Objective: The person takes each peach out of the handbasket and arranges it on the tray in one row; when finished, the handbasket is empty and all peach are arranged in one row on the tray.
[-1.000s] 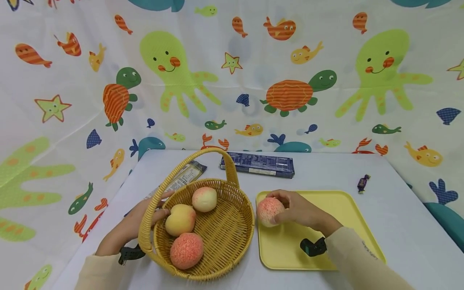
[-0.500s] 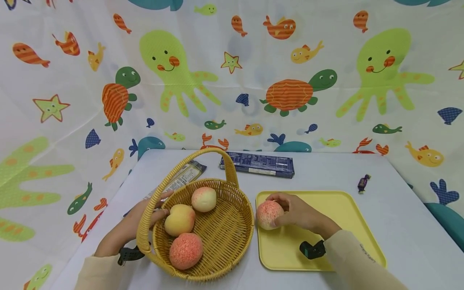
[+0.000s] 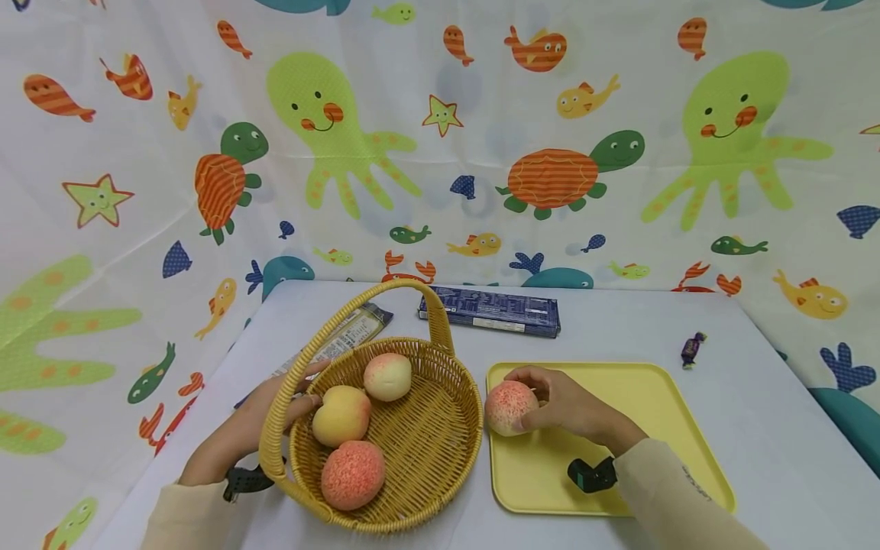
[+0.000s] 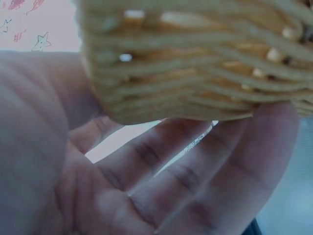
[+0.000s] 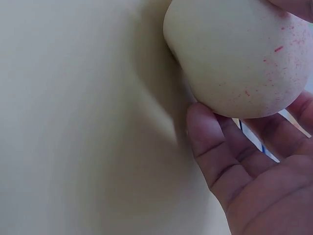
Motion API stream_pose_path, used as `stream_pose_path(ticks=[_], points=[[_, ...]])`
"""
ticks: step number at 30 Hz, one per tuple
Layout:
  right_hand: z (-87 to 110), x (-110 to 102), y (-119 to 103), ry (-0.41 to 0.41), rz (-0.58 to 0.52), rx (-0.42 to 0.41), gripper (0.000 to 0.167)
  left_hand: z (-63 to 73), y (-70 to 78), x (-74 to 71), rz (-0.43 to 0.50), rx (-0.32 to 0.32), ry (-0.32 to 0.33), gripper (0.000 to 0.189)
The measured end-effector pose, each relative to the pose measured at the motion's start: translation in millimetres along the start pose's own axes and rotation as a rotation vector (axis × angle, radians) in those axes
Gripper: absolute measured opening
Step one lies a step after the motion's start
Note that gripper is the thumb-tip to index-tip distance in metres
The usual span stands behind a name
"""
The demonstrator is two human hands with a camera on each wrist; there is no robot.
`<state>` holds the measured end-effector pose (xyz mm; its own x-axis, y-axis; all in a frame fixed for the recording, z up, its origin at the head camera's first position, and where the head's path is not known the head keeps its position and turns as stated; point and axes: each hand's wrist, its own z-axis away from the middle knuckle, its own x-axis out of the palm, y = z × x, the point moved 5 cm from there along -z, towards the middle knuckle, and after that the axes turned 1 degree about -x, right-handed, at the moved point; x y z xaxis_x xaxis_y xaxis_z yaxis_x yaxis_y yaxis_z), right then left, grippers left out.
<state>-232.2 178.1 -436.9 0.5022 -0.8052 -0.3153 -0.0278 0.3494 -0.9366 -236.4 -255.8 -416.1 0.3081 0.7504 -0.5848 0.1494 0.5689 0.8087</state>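
A round wicker basket (image 3: 426,435) with a tall arched handle (image 3: 323,336) stands at front left in the head view. My left hand (image 3: 250,420) grips its left side, thumb at the rim; the left wrist view shows fingers curled beneath the woven wall (image 4: 195,73). Inside lie a pale peach (image 3: 387,378), a yellow peach (image 3: 341,417) and a red peach (image 3: 354,475). My right hand (image 3: 567,409) holds a pink-and-cream peach (image 3: 512,409) over the left edge of a yellow tray (image 3: 660,435). In the right wrist view, fingers surround that peach's pale underside (image 5: 234,63).
Behind the basket lies a flat plastic packet (image 3: 357,330), partly hidden by the handle. A dark blue box (image 3: 488,312) lies at the back middle. One small purple wrapped candy (image 3: 692,351) sits at back right. A printed cloth (image 3: 467,92) hangs along the back and left.
My right hand has shifted very slightly toward the near side with the peach in it. The left hand and the basket have stayed in place.
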Motion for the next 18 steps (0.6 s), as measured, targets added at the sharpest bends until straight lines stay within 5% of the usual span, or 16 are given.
stream_pose_path(ticks=[18], points=[[1.2, -6.0, 2.5, -0.077, -0.017, 0.011, 0.071, 2.3, 0.9, -0.3, -0.023, -0.005, 0.002, 0.062]])
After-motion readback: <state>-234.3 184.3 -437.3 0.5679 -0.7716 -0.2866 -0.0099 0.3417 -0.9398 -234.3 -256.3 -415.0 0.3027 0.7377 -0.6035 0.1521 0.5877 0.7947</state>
